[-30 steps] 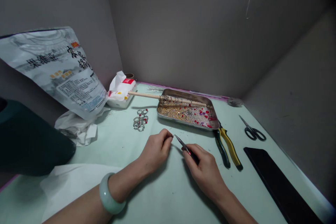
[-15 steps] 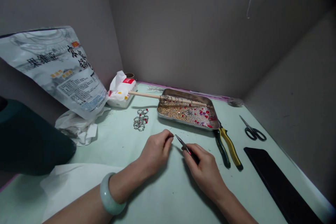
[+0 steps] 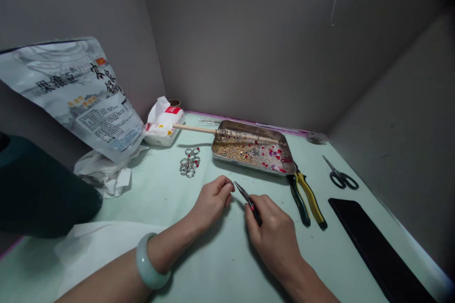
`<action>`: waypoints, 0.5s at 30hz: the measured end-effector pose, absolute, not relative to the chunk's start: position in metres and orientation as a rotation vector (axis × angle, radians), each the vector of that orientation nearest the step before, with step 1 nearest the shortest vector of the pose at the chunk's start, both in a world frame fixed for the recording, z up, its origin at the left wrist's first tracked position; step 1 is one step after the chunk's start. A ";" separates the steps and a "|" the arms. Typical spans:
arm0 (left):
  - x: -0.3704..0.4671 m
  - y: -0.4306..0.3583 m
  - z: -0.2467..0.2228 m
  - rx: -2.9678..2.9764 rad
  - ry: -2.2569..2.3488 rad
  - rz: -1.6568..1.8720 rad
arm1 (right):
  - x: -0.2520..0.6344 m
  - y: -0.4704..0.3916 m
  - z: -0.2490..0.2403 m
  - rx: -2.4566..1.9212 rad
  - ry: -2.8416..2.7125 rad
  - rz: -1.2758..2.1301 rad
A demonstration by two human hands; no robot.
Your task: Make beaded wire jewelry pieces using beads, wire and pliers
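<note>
My left hand [image 3: 215, 199] is closed in a pinch over the table's middle, holding something too small to make out. A pale bangle [image 3: 151, 265] circles that wrist. My right hand [image 3: 272, 227] is wrapped round slim pointed pliers [image 3: 248, 197] with dark handles that show some red. The tip of the pliers is at the left fingertips; whether it grips anything there I cannot tell. Beyond the hands stands a metal tray [image 3: 249, 163] of gold, clear and red beads. A wooden stick [image 3: 197, 128] strung with small rings lies across it. Several beaded rings [image 3: 189, 163] lie left of the tray.
Yellow-and-green handled pliers [image 3: 310, 201] lean against the tray's right corner. Scissors [image 3: 341, 177] and a long black object [image 3: 369, 241] lie at the right. On the left are a tissue pack [image 3: 163, 128], a large printed bag [image 3: 88, 99] and a dark green object [image 3: 46, 189].
My right hand has turned slightly, and the pliers' tip has come a little left, closer to the left fingertips. The left hand keeps its pinch with slightly shifted fingers.
</note>
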State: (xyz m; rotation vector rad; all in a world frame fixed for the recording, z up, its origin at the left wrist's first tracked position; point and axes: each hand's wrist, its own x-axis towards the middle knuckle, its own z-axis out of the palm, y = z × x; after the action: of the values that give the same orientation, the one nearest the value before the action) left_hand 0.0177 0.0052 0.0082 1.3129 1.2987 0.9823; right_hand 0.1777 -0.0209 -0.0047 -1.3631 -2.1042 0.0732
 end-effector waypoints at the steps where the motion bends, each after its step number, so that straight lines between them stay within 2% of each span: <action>1: 0.018 0.005 0.008 1.225 1.253 0.978 | 0.177 -0.021 -0.005 -1.363 -2.107 0.043; 7: 0.020 0.004 0.013 0.833 1.080 0.934 | 0.175 -0.022 -0.005 -1.344 -2.126 -0.102; 15: 0.016 0.003 0.017 0.722 0.975 0.898 | 0.175 -0.022 -0.003 -1.323 -2.151 -0.218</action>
State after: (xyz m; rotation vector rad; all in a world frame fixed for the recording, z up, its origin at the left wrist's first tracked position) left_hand 0.0158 0.0032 0.0173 0.7221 0.9755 0.8981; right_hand 0.1747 -0.0220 -0.0034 -1.3235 -2.1511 -0.2180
